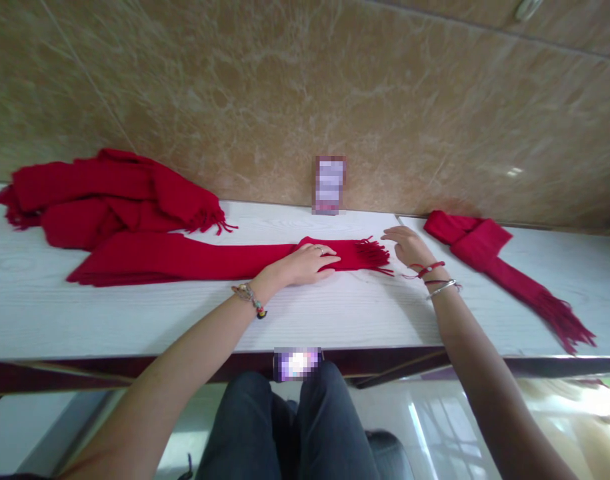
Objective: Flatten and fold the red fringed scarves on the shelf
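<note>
A long red scarf (225,262) lies folded lengthwise on the white wood-grain table, its fringed end pointing right. My left hand (307,263) rests flat on it near that end, fingers spread and holding nothing. Just past the fringe, my right hand (407,245) hovers over or touches the table, I cannot tell which; its fingers are stretched out with nothing in them. To its right lies a folded red scarf (489,257) with one fringed end trailing toward the front edge.
Several layers of crumpled red scarves (109,193) are heaped at the back left. A blurred upright card (329,185) leans against the marbled tile wall (265,100). A blurred phone-like screen (298,365) is at the table's front edge, above my knees.
</note>
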Tool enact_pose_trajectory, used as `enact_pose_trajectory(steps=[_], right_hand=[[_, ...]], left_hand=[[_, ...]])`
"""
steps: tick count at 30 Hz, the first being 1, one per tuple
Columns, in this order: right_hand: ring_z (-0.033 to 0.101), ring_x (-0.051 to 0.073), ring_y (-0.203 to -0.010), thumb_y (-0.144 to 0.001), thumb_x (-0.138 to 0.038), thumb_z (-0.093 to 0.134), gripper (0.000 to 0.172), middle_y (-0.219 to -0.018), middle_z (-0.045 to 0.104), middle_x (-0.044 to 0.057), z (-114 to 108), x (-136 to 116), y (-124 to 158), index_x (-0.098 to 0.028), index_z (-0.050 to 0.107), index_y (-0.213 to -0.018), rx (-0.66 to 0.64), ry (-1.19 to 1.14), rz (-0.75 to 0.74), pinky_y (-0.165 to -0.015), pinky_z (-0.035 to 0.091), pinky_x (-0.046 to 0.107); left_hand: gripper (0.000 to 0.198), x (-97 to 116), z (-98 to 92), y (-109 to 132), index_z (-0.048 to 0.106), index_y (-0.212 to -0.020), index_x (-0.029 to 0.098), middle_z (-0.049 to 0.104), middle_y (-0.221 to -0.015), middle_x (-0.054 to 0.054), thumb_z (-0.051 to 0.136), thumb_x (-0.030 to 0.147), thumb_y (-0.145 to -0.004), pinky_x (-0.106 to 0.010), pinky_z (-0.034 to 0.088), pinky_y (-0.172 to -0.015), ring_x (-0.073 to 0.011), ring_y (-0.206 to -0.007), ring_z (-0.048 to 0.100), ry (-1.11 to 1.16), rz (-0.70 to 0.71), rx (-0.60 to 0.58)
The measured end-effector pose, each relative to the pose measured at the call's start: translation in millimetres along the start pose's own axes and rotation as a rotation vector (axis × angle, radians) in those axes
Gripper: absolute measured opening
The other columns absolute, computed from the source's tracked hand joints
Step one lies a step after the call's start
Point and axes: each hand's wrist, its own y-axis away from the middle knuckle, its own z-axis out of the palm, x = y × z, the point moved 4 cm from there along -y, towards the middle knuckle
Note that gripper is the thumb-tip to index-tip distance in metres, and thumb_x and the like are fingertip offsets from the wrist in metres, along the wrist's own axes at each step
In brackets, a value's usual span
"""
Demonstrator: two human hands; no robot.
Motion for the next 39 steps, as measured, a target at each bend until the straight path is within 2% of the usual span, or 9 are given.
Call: enact_pose_trajectory(steps=[2,7,13,16,20,25,30,34,39], right_hand=[[0.058,0.02,-0.095,-0.07,-0.003,0.042,0.034,-0.098,0.068,0.01,-5,-20,-6,-0.016,0.068,-0.088,0.058,-0.154,-0.086,-0.087,0.047,0.036],[0.058,0.019,-0.08,-0.068,-0.01,0.049,0.019,-0.083,0.066,0.007,13,-59,-17,-0.017,0.065,-0.076,-0.235,-0.239,-0.259,-0.077,0.047,0.032],[0.059,0.02,-0.082,-0.064,-0.006,0.049,0.021,-0.083,0.067,0.008,17,-4,5,-0.017,0.066,-0.068,-0.43,-0.005,-0.051,-0.075,0.046,0.031],[0.059,0.02,-0.079,-0.065,-0.006,0.048,0.022,-0.081,0.066,0.008,3,13,12,-0.017,0.066,-0.068,-0.328,-0.023,0.03,-0.075,0.047,0.032],[0.057,0.02,-0.087,-0.07,-0.013,0.048,0.023,-0.09,0.065,0.008,-6,-19,-1,-0.018,0.066,-0.083,-0.068,-0.18,-0.104,-0.081,0.046,0.035],[0.057,0.02,-0.086,-0.068,-0.012,0.05,0.024,-0.089,0.066,0.008,18,-64,-17,-0.016,0.065,-0.086,-0.272,-0.176,-0.267,-0.077,0.045,0.032],[0.057,0.021,-0.085,-0.067,-0.009,0.049,0.027,-0.089,0.067,0.007,16,-20,2,-0.02,0.067,-0.083,-0.397,0.033,-0.094,-0.071,0.044,0.031],[0.056,0.022,-0.084,-0.064,-0.007,0.048,0.025,-0.084,0.066,0.007,1,6,8,-0.019,0.067,-0.073,-0.244,-0.044,-0.037,-0.077,0.044,0.035],[0.053,0.023,-0.09,-0.075,-0.013,0.046,0.027,-0.097,0.064,0.01,6,-35,-16,-0.018,0.067,-0.092,-0.024,-0.143,-0.096,-0.08,0.042,0.039]], left_hand=[[0.051,-1,2.4,0,0.043,-0.135,0.02,0.037,-0.145,-0.007,0.034,0.047,-0.093,-0.04,0.013,-0.112,-0.0205,-0.137,0.025,0.005,-0.028,-0.03],[0.058,-5,7.8,1,0.031,-0.142,0.026,0.016,-0.154,-0.004,0.033,0.055,-0.091,-0.046,0.006,-0.113,-0.0238,-0.142,0.006,0.007,-0.04,-0.154],[0.056,-10,2.1,3,0.028,-0.143,0.032,0.018,-0.153,0.0,0.033,0.053,-0.092,-0.045,0.007,-0.113,-0.0216,-0.142,0.009,0.004,-0.043,-0.191],[0.056,-12,-0.7,5,0.03,-0.142,0.032,0.019,-0.153,0.0,0.035,0.054,-0.091,-0.044,0.008,-0.113,-0.0216,-0.141,0.01,0.015,-0.053,-0.174],[0.056,-13,-0.4,6,0.032,-0.141,0.031,0.022,-0.152,0.0,0.036,0.055,-0.09,-0.043,0.009,-0.113,-0.021,-0.141,0.011,0.015,-0.05,-0.149],[0.057,-12,0.2,7,0.031,-0.141,0.031,0.02,-0.153,0.0,0.037,0.054,-0.09,-0.043,0.009,-0.113,-0.0209,-0.141,0.011,0.011,-0.04,-0.146],[0.055,-12,-0.6,7,0.031,-0.141,0.032,0.021,-0.153,0.001,0.041,0.049,-0.09,-0.042,0.01,-0.113,-0.0194,-0.141,0.014,0.01,-0.026,-0.139],[0.056,-14,1.4,6,0.032,-0.141,0.033,0.022,-0.152,0.001,0.042,0.05,-0.089,-0.042,0.01,-0.113,-0.0195,-0.141,0.014,0.005,-0.013,-0.118],[0.058,-17,4.9,4,0.034,-0.14,0.03,0.021,-0.153,-0.001,0.043,0.053,-0.087,-0.041,0.008,-0.113,-0.0203,-0.141,0.012,-0.007,-0.027,-0.134]])
